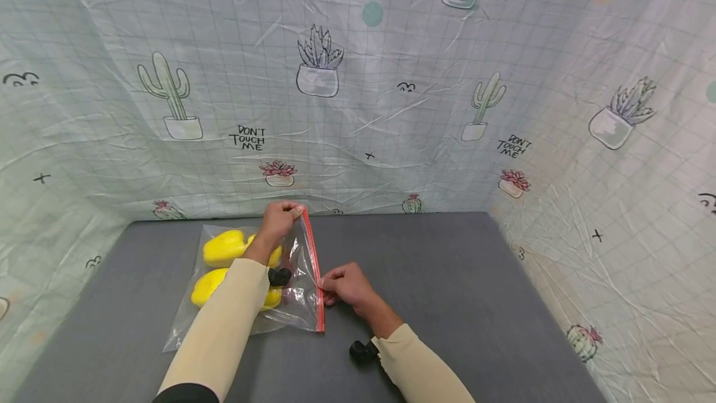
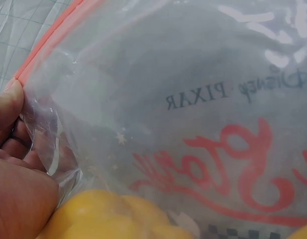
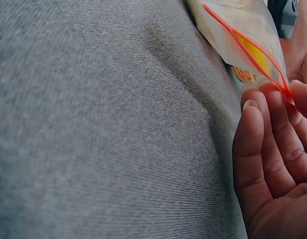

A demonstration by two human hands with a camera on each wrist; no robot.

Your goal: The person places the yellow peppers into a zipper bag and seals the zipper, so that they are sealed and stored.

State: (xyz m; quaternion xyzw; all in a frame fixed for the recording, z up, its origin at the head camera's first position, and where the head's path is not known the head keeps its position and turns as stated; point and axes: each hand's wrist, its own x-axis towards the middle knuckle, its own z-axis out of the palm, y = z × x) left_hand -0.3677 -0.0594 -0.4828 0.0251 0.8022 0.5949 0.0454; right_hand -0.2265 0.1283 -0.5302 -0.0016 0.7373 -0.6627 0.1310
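Observation:
A clear zip bag [image 1: 302, 303] with a red zip strip [image 1: 312, 247] lies on the grey table, its strip toward the right. Inside are several yellow bell peppers [image 1: 224, 249], partly covered by the left forearm. My left hand [image 1: 276, 224] pinches the far end of the strip between thumb and fingers. Partway down the same strip, my right hand [image 1: 349, 285] pinches the edge with thumb and fingertips. The right wrist view shows the strip's two red lines parted along the near stretch and meeting at the right fingertips [image 3: 280, 94]. Reversed red lettering [image 2: 213, 169] shows through the bag.
The grey table [image 1: 436, 266] reaches back to a hanging sheet [image 1: 380, 111] printed with cacti, which also runs along both sides. A black wrist camera [image 1: 363, 352] sits at the right cuff, and another [image 1: 279, 277] at the left wrist.

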